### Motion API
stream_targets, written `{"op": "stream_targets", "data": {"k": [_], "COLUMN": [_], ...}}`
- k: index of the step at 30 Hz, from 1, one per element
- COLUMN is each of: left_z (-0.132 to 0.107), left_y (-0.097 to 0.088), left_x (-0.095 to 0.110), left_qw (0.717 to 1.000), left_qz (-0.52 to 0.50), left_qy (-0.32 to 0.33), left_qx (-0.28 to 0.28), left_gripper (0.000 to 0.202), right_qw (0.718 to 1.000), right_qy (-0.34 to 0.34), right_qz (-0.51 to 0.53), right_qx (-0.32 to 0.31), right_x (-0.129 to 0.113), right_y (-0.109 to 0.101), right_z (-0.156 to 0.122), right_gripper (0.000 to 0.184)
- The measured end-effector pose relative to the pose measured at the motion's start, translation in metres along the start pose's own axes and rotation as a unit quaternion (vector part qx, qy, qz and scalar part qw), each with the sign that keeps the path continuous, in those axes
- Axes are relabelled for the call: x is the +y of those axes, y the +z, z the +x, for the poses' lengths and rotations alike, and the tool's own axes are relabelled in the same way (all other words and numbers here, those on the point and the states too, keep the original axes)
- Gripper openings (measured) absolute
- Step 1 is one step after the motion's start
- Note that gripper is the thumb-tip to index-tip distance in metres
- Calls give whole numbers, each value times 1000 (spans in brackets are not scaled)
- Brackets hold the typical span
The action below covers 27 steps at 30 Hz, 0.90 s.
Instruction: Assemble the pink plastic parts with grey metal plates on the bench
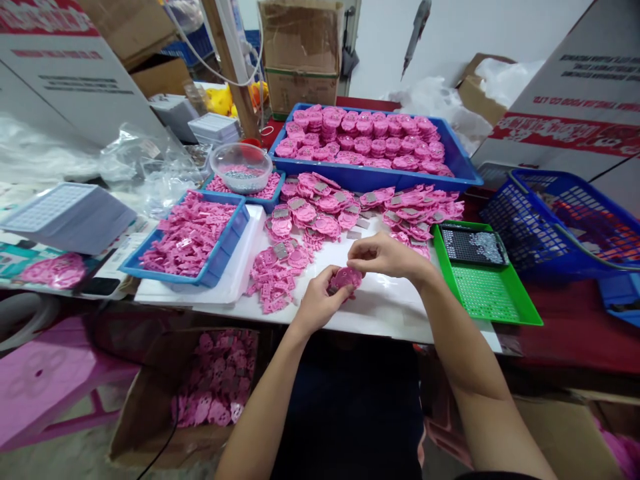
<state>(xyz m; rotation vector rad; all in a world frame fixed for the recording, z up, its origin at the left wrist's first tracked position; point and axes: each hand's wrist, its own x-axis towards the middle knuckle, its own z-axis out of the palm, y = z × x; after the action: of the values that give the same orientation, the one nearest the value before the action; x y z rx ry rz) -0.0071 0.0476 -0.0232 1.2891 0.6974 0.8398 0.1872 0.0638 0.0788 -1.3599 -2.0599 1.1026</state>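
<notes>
My left hand [323,297] is closed around a round pink plastic part [349,277], held just above the white work surface [390,313]. My right hand [383,257] is at the part's upper right edge, thumb and fingers pinched together; whatever sits between those fingertips is too small to make out. Behind the hands lie heaps of similar pink parts [320,207], several with grey rectangular pieces on them. Left of my left hand is a pile of small pink pieces [273,280].
A blue tray [220,247] of pink pieces stands left, a clear bowl [241,175] behind it. At the back, a large blue bin [360,177] holds stacked pink parts. On the right are a green tray [525,310] and a blue basket [565,247]. A screwdriver [416,37] hangs above.
</notes>
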Motion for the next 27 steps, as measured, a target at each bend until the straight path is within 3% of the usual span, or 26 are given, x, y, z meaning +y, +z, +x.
{"op": "stream_targets", "data": {"k": [10, 15, 22, 27], "left_z": [1, 0, 3, 6], "left_y": [-2, -2, 2, 2], "left_x": [4, 5, 5, 7], "left_qw": [999, 998, 996, 994], "left_qz": [-12, -44, -53, -73], "left_qy": [10, 16, -3, -4], "left_qx": [40, 47, 78, 81], "left_gripper": [34, 35, 52, 49], "right_qw": [991, 991, 985, 961], "right_qy": [-43, -53, -75, -90], "right_qz": [-123, -109, -146, -233], "right_qx": [37, 60, 59, 119], "right_x": [5, 7, 11, -4], "right_y": [12, 17, 5, 1], "right_z": [6, 10, 7, 19], "right_gripper": [22, 23, 30, 28]}}
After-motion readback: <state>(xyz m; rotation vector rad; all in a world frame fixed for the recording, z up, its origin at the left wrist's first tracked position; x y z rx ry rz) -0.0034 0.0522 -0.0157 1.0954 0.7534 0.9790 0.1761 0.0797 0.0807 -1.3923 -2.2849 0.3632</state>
